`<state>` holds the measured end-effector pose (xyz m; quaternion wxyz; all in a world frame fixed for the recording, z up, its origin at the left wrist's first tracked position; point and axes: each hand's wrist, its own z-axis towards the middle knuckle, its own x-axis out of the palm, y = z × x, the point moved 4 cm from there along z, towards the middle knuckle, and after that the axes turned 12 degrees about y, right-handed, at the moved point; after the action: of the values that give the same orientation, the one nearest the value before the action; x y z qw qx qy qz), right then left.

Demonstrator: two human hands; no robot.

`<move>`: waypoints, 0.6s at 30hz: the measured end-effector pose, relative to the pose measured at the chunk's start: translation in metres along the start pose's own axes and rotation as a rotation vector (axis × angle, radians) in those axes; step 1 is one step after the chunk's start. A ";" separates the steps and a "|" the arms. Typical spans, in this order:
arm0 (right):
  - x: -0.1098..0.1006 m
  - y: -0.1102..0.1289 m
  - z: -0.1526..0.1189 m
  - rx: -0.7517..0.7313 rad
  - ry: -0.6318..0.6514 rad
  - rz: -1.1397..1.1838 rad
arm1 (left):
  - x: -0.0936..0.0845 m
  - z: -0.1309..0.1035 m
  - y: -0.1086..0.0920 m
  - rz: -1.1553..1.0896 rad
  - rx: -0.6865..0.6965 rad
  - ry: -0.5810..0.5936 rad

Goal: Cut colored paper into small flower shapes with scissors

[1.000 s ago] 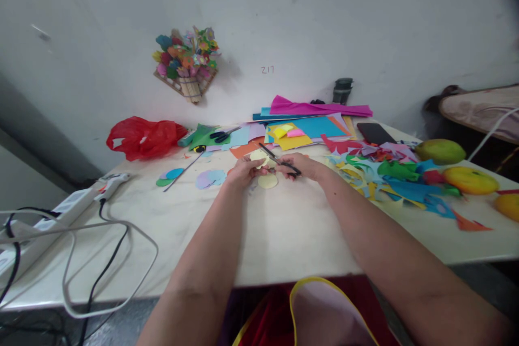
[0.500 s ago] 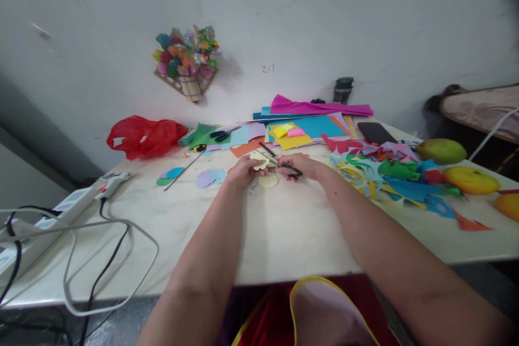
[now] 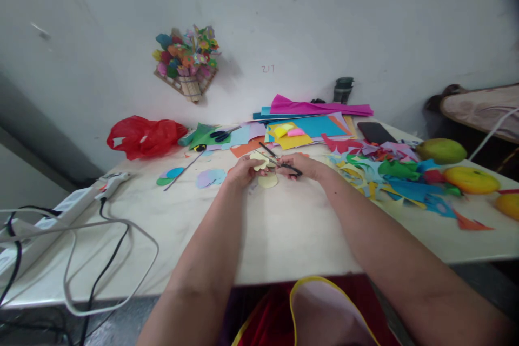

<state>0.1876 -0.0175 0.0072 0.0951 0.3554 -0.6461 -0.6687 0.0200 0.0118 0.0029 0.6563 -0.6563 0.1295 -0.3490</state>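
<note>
Between the fingers of my left hand (image 3: 242,172) is a pale yellow paper piece (image 3: 258,160) with a scalloped edge. My right hand (image 3: 298,165) is closed around the dark handles of a pair of scissors (image 3: 290,168); their blades point left, over the paper. On the table just below lies a pale yellow paper circle (image 3: 268,180). To the left of my hands are lilac and light-blue scalloped pieces (image 3: 211,178), with a blue paper circle (image 3: 175,172) overlapping a green one farther left.
Colored paper sheets (image 3: 312,127) lie at the back. Paper scraps (image 3: 389,173), a phone (image 3: 376,133) and a mango (image 3: 441,150) are on the right. A red plastic bag (image 3: 146,136), second scissors (image 3: 221,134), and a power strip (image 3: 44,221) with loose cables are to the left.
</note>
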 end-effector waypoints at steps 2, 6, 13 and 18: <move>-0.001 -0.001 0.000 -0.007 -0.004 -0.013 | 0.000 0.000 0.000 0.001 0.002 -0.008; -0.003 -0.005 0.003 -0.022 0.005 0.000 | 0.000 0.000 0.000 -0.004 0.005 -0.014; -0.004 -0.008 0.008 -0.029 -0.023 0.074 | -0.003 0.001 0.001 -0.030 0.013 -0.027; -0.002 -0.006 0.007 -0.041 -0.052 0.092 | -0.003 0.002 0.003 -0.036 0.001 -0.021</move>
<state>0.1870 -0.0100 0.0022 0.1161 0.3061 -0.6502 -0.6856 0.0199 0.0148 -0.0008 0.6516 -0.6618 0.1107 -0.3539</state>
